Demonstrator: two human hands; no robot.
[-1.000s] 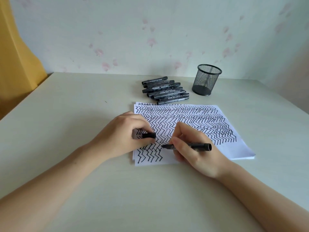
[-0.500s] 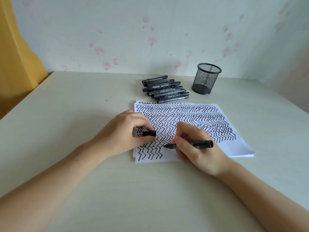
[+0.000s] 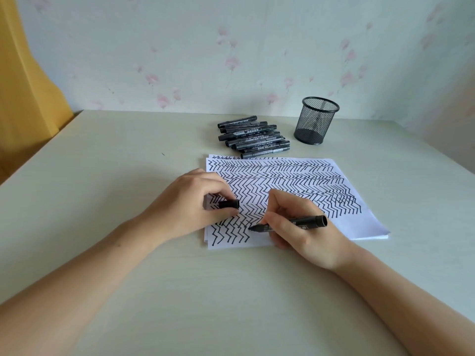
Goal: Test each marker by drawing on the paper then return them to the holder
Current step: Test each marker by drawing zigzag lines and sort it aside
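The right hand (image 3: pixel 305 235) grips the marker (image 3: pixel 290 224) in a writing hold. The marker's long axis runs left to right and nearly level; the tip points left and rests on the paper (image 3: pixel 365 214) at its near-left part, with the butt end pointing right. The left hand (image 3: pixel 190 206) rests on the left edge of the paper and pinches the cap (image 3: pixel 229 203). Spare markers (image 3: pixel 253 137) lie piled on the bench (image 3: pixel 102 176) behind the paper, long axes roughly left-right. The holder (image 3: pixel 317 120) stands upright to their right.
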